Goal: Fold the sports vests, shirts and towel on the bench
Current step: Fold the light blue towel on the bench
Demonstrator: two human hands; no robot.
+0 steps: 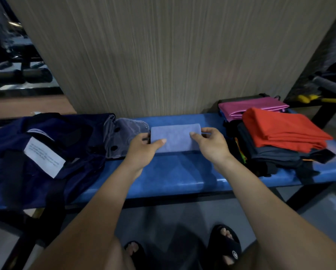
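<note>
Towel, folded small, mid-bench, between bag and stack.
Bag (46,145) left; left hand (143,148) and right hand (210,143) pinch the towel (176,137) ends on the bench (173,176); stack (280,137) right. Advice: square edges, press flat, release evenly.

A light blue towel (175,137) lies folded into a compact rectangle on the padded blue table (175,176), close to the back edge by the wall, its long side running left to right. The left hand (143,149) grips its left end and the right hand (210,143) pinches its right end. To the right sits a stack of folded garments: a red shirt (282,129) on top of dark grey and black pieces (268,154), with a folded magenta garment (251,107) behind, nearer the wall.
</note>
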